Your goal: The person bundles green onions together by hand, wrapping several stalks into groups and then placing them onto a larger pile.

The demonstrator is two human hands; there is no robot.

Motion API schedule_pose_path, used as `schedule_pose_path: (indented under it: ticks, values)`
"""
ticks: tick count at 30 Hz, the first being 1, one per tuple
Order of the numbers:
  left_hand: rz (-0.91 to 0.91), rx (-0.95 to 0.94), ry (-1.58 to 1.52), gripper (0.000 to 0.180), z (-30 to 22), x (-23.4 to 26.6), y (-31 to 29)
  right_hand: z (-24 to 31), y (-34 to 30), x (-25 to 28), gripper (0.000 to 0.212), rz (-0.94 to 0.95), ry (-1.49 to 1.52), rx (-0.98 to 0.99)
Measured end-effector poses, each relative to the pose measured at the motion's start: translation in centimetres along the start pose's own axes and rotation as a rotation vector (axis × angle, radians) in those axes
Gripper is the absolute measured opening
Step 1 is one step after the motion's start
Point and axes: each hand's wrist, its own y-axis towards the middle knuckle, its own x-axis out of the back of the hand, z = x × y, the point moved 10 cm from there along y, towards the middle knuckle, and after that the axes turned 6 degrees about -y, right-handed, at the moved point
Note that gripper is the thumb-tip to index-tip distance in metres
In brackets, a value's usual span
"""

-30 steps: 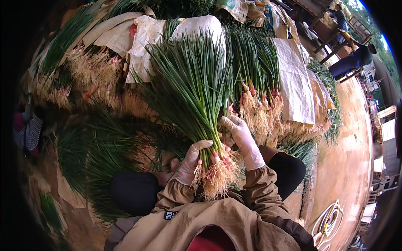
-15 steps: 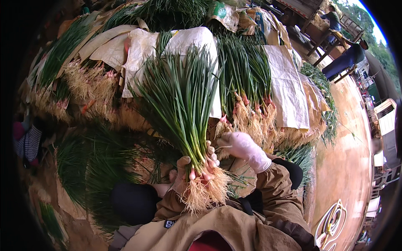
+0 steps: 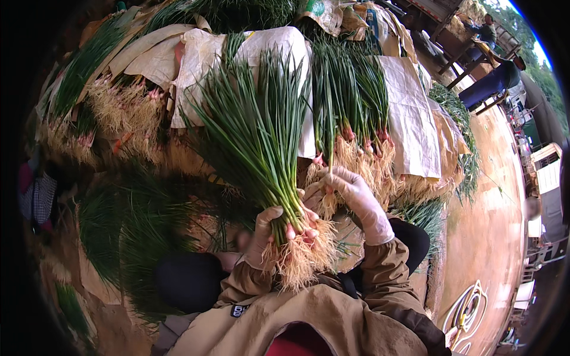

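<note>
My left hand (image 3: pixel 265 228), in a pale glove, is closed round the lower stems of a thick bunch of green garlic (image 3: pixel 270 154). The long dark leaves fan upward and away from me. Pinkish bulbs and a shaggy mass of straw-coloured roots (image 3: pixel 295 261) hang below the grip, over my lap. To the right of the bunch, my gloved right hand (image 3: pixel 356 199) is closed, pinching a single thin garlic stalk at the near edge of the heap. Part of that stalk blends into the plants behind it.
A high heap of green garlic (image 3: pixel 347 89) lies ahead, roots facing me, partly covered by white sacks (image 3: pixel 409 118). More leafy stalks (image 3: pixel 148 231) lie at the left. A coiled hose (image 3: pixel 466 317) rests on the floor at the right. People (image 3: pixel 499 77) are at the far right.
My right hand has moved a little up towards the heap and now pinches a stalk; it was blurred before. The held bunch has shifted slightly right, still in my left hand.
</note>
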Motion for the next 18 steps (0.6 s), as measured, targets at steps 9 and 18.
schedule_pose_path:
  ticks: [9, 18]
  values:
    - [-0.095, 0.063, 0.051, 0.052, 0.9, 3.2, 0.3, -2.9, 2.2, -4.2, 0.042, 0.078, 0.433, -0.044]
    - [-0.121, 0.114, 0.147, 0.055, 0.2, 2.1, -0.4, 0.2, 2.3, -2.7, 0.039, -0.05, -0.306, 0.044]
